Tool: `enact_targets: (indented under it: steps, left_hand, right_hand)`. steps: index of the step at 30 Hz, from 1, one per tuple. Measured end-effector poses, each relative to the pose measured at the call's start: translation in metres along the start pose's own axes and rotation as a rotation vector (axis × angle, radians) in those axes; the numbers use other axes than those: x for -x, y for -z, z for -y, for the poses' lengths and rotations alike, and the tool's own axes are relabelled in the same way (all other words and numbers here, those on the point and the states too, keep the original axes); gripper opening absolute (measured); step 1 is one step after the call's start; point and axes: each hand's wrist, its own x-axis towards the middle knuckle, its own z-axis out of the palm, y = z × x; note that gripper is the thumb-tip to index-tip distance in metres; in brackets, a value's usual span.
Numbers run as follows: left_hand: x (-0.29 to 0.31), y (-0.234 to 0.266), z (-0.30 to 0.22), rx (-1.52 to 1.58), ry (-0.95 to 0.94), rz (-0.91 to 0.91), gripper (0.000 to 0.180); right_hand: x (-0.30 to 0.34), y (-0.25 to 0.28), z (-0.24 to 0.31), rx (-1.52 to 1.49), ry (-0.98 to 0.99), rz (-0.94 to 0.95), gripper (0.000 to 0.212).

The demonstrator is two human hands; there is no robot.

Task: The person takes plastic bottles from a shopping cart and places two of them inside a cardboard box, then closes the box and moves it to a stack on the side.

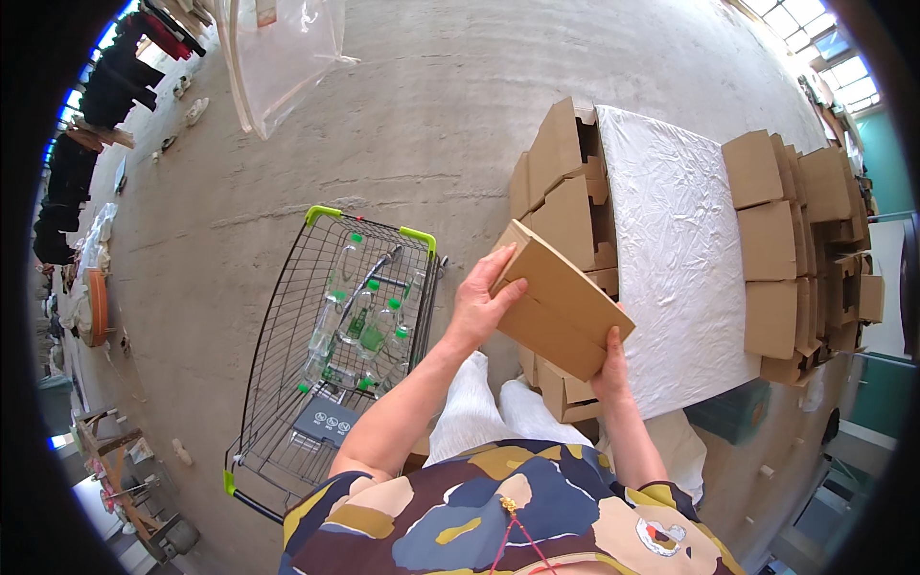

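Between both hands I hold a flat brown piece of folded cardboard [563,305], tilted in front of my body. My left hand [484,299] grips its left end, thumb on the upper face and fingers over the far edge. At the lower right corner, my right hand [610,366] has its thumb on the face; its other fingers are mostly hidden behind the cardboard. Just beyond stand open brown cardboard boxes [565,222], stacked against the left side of a table covered in a white cloth [671,259].
To my left is a wire shopping cart [278,316] with green corners, holding several clear bottles [372,331] with green caps. More stacked cardboard boxes [770,240] line the table's right side. A clear plastic bag [287,57] hangs at the top; dark clothes [120,86] hang far left.
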Motion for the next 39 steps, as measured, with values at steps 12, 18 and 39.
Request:
enact_targets:
  steps: [12,18,39]
  left_hand:
    - [-0.046,0.042,0.011,-0.161,0.021,-0.033,0.056]
    - [-0.083,0.023,0.026,-0.252,0.027,-0.016,0.053]
    - [-0.205,-0.01,0.017,-0.216,0.124,0.015,0.051]
  right_hand:
    - [-0.054,-0.046,-0.041,-0.091,-0.047,0.011,0.075]
    - [-0.086,-0.032,-0.048,-0.146,-0.093,-0.06,0.073]
    - [-0.211,-0.023,-0.016,-0.225,-0.077,0.04,0.079]
